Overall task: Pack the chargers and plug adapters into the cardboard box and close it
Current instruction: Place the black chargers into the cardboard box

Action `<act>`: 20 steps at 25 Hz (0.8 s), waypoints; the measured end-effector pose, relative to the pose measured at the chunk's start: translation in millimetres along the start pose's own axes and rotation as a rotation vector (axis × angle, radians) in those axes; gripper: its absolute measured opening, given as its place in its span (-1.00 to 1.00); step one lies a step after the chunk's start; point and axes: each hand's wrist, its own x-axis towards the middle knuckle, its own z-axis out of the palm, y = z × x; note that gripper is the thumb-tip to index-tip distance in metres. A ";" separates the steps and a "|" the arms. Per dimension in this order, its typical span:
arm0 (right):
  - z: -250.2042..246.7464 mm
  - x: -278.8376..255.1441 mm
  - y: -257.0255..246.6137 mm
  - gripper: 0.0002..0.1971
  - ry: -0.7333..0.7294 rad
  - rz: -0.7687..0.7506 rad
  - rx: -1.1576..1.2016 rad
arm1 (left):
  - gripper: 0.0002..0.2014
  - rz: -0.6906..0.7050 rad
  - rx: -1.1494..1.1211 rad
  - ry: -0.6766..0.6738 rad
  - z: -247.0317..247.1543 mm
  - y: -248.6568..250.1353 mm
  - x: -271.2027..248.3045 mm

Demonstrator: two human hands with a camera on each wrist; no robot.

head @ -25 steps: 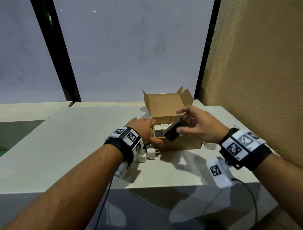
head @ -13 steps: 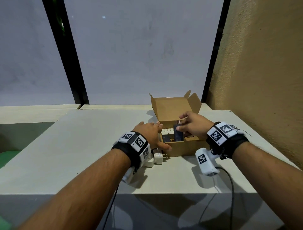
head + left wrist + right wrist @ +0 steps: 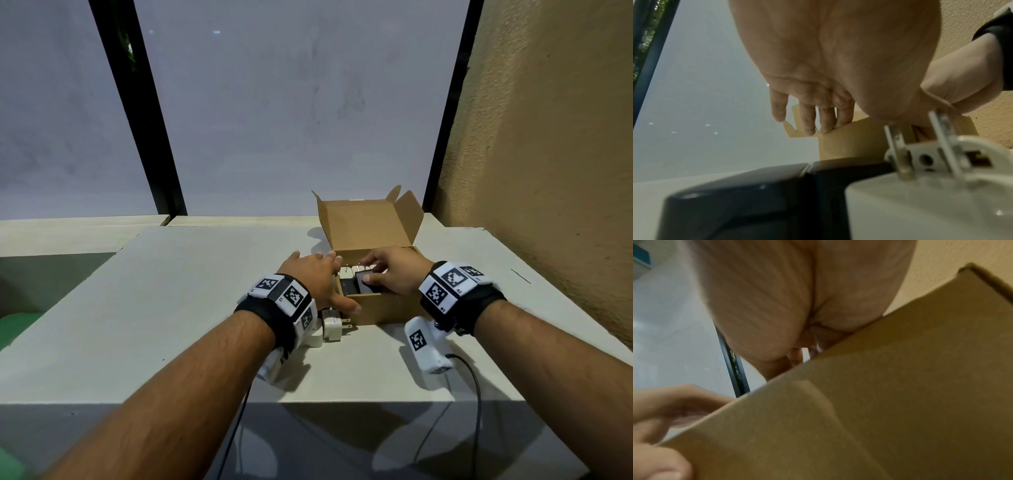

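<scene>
box: cardboard box [image 3: 387,310] sat on white table [image 3: 171,308] near tan wall [image 3: 548,171], lid flap upright at back, top open; near wall filled most of right wrist view [image 3: 900,402].
left hand: left hand [image 3: 317,277] lay against box's left side, fingers [image 3: 329,257] straight and slightly spread over left rim, thumb [image 3: 346,304] pressed along near left corner; in left wrist view fingertips [image 3: 807,126] touched cardboard edge.
right hand: right hand [image 3: 397,274] reached into box from near side, fingers curled, thumb [image 3: 371,278] on top of black charger [image 3: 366,286]; pinched it between thumb and fingers. Right wrist view showed only palm [image 3: 777,305] above box wall, fingertips hidden.
black charger: inside box, near front, tilted, glossy face up; second dark item [image 3: 347,287] just left of it, kind unclear.
white adapters in box: white plug adapters [image 3: 349,272] stood behind dark ones, prongs up, count unclear.
loose items: white charger [image 3: 334,325] lay on table just beside box's near left corner, prongs pointed at box, under left wrist; same one close in left wrist view [image 3: 941,186] with dark block [image 3: 756,203] touching its left side. Another white piece [image 3: 313,339] partly hidden by wristband, kind unclear.
wrists: both wore black bands with marker tags, white camera pods below, cables hung off table edge.
background: frosted window [image 3: 274,102] with black frame bars.
</scene>
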 end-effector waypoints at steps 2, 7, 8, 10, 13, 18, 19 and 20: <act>0.8 1.3 -2.3 -0.71 0.004 0.000 -0.020 | 0.03 0.003 0.012 -0.001 0.1 -0.4 1.1; 3.5 10.7 -5.2 -0.69 -0.052 0.022 -0.117 | 0.04 0.004 0.037 -0.004 -1.2 -0.6 1.7; 4.4 12.6 -4.1 -0.69 -0.059 0.022 -0.132 | 0.04 0.004 0.036 -0.005 -1.2 -0.5 1.4; 6.2 14.5 -1.3 -0.69 -0.062 0.027 -0.147 | 0.04 0.005 0.033 -0.009 -1.4 -0.6 1.9; 8.6 11.6 -4.4 -0.67 -0.122 0.017 -0.228 | 0.05 0.001 0.033 -0.012 -1.6 -1.1 2.3; -36.7 -7.6 6.7 -0.64 -0.082 -0.125 -0.202 | 0.05 -0.002 0.020 0.015 1.0 -2.7 0.3; -52.8 -12.8 17.6 -0.66 0.004 -0.115 -0.101 | 0.05 -0.001 0.019 0.014 1.9 -3.3 0.6; -66.8 -16.7 33.4 -0.68 0.086 -0.083 -0.024 | 0.06 -0.001 0.021 0.014 2.3 -3.5 1.0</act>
